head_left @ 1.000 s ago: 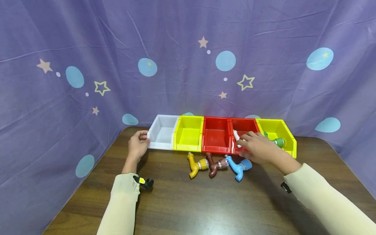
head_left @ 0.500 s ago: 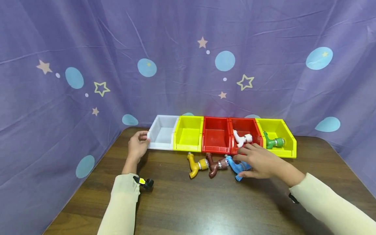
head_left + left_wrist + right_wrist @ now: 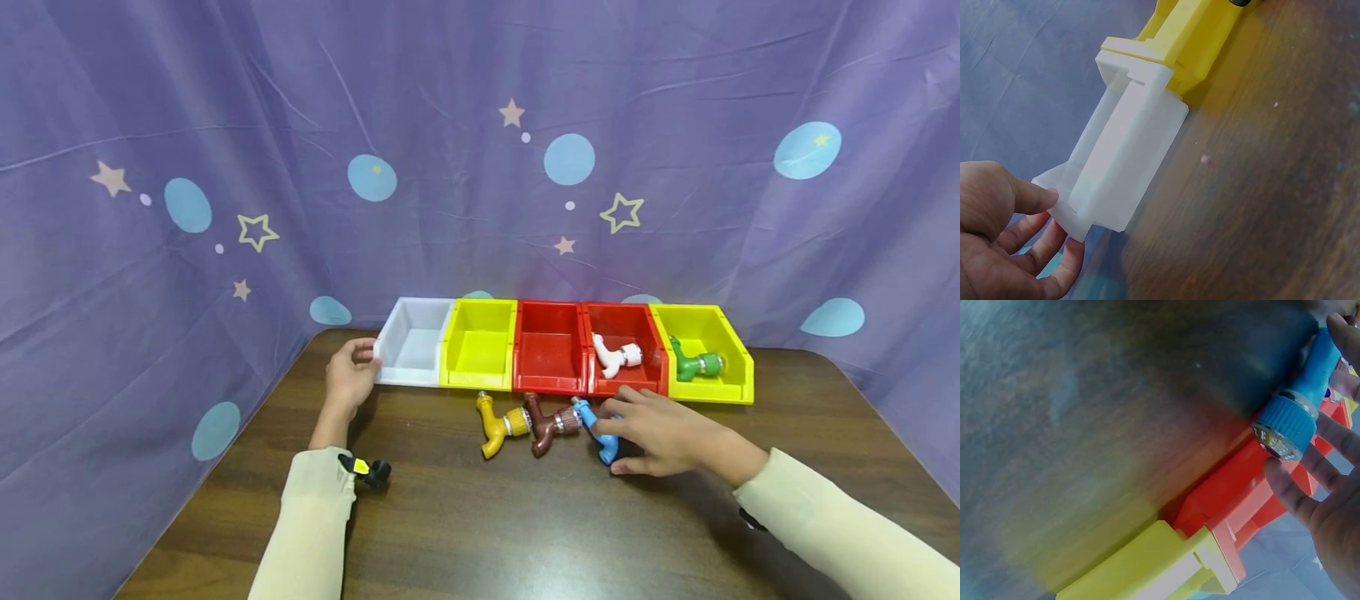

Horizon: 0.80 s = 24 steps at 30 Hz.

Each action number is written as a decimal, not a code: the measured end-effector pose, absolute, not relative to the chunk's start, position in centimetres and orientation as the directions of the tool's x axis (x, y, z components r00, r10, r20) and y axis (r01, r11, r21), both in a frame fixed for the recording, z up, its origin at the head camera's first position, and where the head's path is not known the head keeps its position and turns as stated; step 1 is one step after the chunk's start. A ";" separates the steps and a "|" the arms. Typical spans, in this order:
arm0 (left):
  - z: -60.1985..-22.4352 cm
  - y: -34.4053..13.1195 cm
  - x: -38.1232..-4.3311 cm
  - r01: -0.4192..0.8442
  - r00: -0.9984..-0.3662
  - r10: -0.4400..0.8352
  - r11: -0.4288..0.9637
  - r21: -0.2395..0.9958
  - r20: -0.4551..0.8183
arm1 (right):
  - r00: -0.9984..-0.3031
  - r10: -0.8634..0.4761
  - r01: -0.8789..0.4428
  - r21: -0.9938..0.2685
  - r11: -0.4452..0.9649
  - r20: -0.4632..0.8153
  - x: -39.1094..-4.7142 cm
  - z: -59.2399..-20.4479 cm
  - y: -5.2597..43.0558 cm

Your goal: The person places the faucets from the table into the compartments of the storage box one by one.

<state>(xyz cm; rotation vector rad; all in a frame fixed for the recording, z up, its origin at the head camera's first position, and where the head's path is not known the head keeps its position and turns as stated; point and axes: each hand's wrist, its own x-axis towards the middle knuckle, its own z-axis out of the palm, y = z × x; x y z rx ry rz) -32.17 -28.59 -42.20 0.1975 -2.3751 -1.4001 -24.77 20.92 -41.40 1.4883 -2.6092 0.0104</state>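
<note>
My left hand holds the left side of a white bin; the left wrist view shows the thumb and fingertips around the bin's corner edge. On the table just before the bins, a blue tap lies under my right hand. The fingers of that hand are spread around the tap, covering part of it in the head view. In the right wrist view its ribbed blue handle shows beside the extended fingers. A brown tap and a yellow tap lie in a row left of it.
Right of the white bin stand a yellow bin, a red bin, another red bin with a white tap and a yellow bin with a green tap. A purple curtain hangs behind the wooden table.
My right hand has let go of the white tap in the right red bin and moved back toward me, down to the blue tap. My left hand stays at the white bin.
</note>
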 end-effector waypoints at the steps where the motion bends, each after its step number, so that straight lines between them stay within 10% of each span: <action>1: -42.2 -28.6 -32.2 0.068 -0.920 -0.305 0.494 0.867 0.247 | -0.500 -0.857 -0.859 0.060 0.509 0.122 -24.8 -41.5 20.9; 24: -42.3 -28.7 -32.3 0.074 -0.923 -0.297 0.490 0.868 0.246 | -0.473 -0.868 -0.872 0.058 0.485 0.152 -24.5 -42.3 20.0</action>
